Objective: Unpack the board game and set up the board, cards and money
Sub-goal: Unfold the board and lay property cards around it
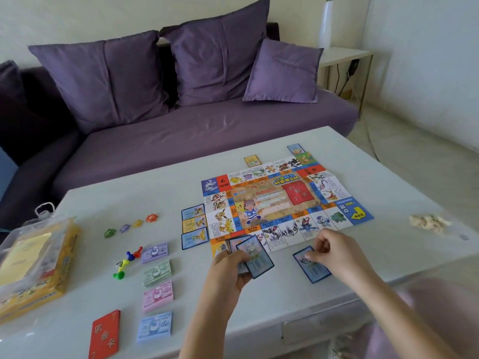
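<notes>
The right hand rests on the bench in front of the board. Its grip is closed in a pinch, fingertips on the far end of a single blue card. This card lies flat, just short of the board's near edge. Its long axis is skewed, running from that edge back toward the person and to the right. The coming move looks like a short push forward with a slight turn, so the card squares up against the row of spaces directly beyond it.

The left hand is alongside, its grip wrapped round a stack of cards fanned over the board's near left corner. With the left hand full, the right is the free and nearer one. Three cards already line the board's left side.
</notes>
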Action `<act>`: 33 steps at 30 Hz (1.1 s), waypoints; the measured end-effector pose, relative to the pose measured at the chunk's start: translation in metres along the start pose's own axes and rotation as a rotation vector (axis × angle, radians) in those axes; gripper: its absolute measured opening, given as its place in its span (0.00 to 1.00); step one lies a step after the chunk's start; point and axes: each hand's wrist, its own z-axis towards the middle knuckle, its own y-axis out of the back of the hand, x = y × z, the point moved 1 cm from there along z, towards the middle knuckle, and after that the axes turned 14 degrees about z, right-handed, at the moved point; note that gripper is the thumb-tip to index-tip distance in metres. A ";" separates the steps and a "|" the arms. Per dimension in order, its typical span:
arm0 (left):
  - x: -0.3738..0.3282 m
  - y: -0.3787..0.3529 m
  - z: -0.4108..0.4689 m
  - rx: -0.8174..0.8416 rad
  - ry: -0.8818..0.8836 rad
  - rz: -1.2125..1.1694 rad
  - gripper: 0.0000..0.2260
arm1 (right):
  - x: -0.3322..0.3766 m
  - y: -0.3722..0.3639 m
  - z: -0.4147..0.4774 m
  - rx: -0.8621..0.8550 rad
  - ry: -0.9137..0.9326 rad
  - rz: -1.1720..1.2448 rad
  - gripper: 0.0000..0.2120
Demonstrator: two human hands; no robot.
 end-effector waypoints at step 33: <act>0.009 -0.013 -0.006 -0.003 0.003 0.021 0.07 | -0.007 -0.009 0.000 -0.163 0.024 0.195 0.12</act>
